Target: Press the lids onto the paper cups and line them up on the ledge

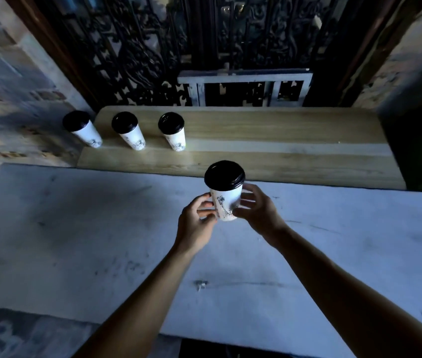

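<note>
Both hands, left hand [196, 220] and right hand [257, 211], close their grip on a lidded paper cup [225, 200] above the white table [75, 228], while three capped cups [124, 130] line the wooden ledge [282, 140], its right stretch bare; cup prints unreadable.

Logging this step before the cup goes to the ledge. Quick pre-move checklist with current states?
1. Lid on held cup: ok, it covers the rim; full seal all round cannot tell.
2. Grip: ok, left hand and right hand hold the cup from both sides.
3. Cup upright: ok, only the slight lean of the wide lens.
4. Space on ledge: ok, bare wood to the right of the third cup.
5. Row so far: ok, three lidded cups stand upright in a line.
6. Path to ledge: ok, nothing between cup and ledge.
</note>
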